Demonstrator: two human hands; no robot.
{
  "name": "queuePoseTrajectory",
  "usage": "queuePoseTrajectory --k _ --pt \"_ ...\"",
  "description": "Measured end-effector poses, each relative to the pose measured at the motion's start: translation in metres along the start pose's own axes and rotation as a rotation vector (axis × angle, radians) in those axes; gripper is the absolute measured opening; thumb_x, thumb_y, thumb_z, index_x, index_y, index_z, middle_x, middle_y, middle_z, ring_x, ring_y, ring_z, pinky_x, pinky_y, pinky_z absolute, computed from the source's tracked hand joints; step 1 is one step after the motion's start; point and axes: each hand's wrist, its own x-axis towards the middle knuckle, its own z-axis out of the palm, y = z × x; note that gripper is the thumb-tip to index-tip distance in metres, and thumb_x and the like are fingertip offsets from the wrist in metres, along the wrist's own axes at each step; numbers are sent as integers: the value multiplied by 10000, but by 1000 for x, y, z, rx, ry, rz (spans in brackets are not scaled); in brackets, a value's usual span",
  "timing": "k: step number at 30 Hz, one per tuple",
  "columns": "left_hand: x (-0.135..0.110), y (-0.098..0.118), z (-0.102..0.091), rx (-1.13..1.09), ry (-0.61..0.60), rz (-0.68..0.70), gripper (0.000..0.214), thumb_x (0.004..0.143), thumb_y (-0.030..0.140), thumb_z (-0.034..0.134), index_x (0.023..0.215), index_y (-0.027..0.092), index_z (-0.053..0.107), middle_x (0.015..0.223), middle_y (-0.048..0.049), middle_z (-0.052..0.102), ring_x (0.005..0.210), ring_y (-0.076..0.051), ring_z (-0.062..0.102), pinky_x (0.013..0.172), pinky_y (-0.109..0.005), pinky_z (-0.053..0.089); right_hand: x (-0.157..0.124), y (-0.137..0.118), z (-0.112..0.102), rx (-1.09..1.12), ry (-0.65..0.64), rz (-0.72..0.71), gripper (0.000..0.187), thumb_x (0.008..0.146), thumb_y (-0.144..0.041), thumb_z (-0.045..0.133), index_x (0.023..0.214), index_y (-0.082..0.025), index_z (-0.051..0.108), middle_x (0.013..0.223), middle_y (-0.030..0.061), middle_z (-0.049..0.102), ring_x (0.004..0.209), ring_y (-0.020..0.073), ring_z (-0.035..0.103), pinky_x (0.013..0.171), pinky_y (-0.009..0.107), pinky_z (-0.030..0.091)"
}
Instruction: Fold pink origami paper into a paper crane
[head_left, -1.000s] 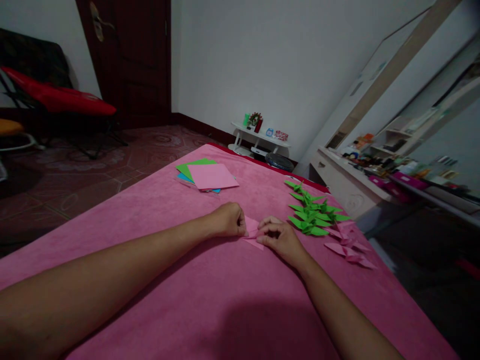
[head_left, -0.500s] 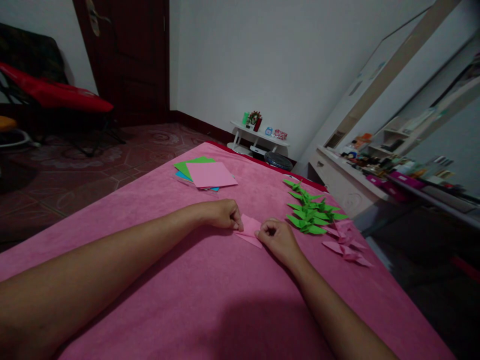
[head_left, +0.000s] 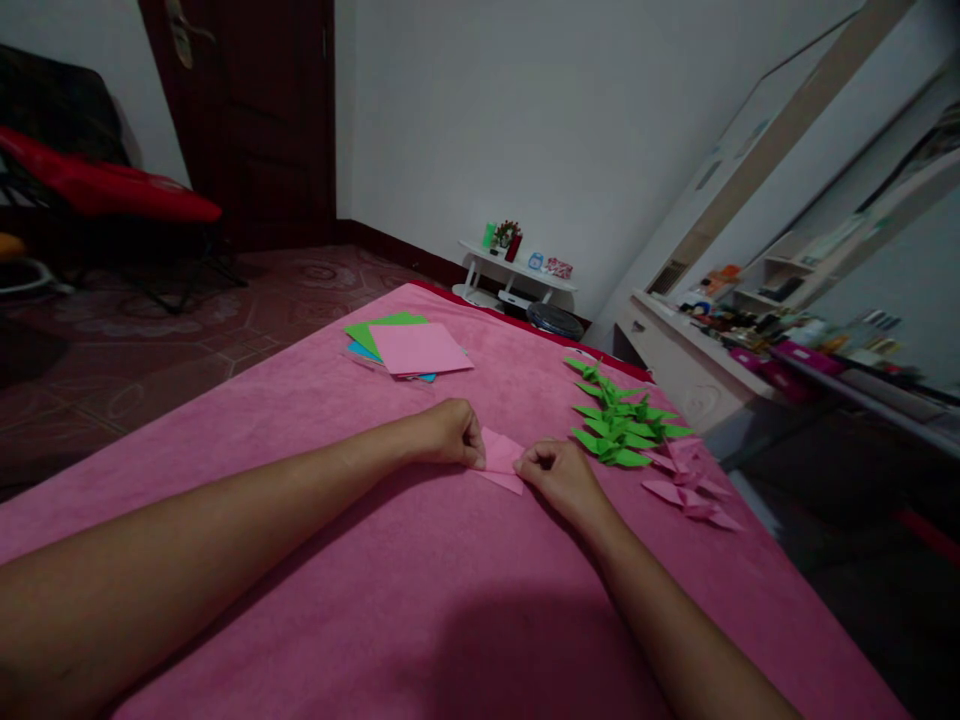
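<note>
A partly folded piece of pink origami paper [head_left: 501,455] lies on the pink cloth between my hands. My left hand [head_left: 453,432] pinches its left edge, the fingers curled closed. At the opposite edge, my right hand [head_left: 553,470] grips the paper between thumb and forefinger. One flap of the paper points toward me, below the hands. To the right of my right hand stand several folded green paper cranes [head_left: 619,420], with pink paper cranes [head_left: 694,490] just nearer to me.
A stack of square paper [head_left: 421,350], pink on top with green and blue beneath, sits beyond my left hand. The pink cloth [head_left: 337,600] covers the surface. Past its far edge are a low white shelf [head_left: 517,265] and a cluttered dresser [head_left: 690,350]. A red chair [head_left: 127,195] stands left.
Both hands keep hold of the pink paper, with the fingers shifting only slightly along its edges. The whole view has moved a little.
</note>
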Motion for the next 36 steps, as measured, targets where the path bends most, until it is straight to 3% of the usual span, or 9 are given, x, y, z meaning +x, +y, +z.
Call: queuePoseTrajectory --k 7,12,18,36 --pt "1 -1 2 56 21 1 151 615 224 685 721 121 716 633 -18 660 568 -104 540 527 -186 371 1 5 2 -5 23 46 165 645 -247 594 512 -150 606 530 15 590 513 129 521 481 212 367" --pt "2 0 3 79 44 17 342 601 227 709 930 135 704 679 -4 651 558 -93 525 527 -188 357 1 6 3 -2 40 63 161 633 -253 608 506 -155 617 522 17 600 494 127 521 464 209 362" --pt "0 3 2 136 5 1 387 638 230 677 1016 157 706 697 -19 662 573 -103 516 535 -193 347 1 7 4 8 64 73 173 636 -265 613 498 -160 608 512 16 597 482 124 515 455 209 356" --pt "1 -1 8 135 61 8 315 649 303 696 937 179 736 756 -48 689 623 -127 549 555 -204 360 2 12 5 15 46 93 143 608 -274 665 515 -172 629 527 14 619 474 116 508 451 210 340"
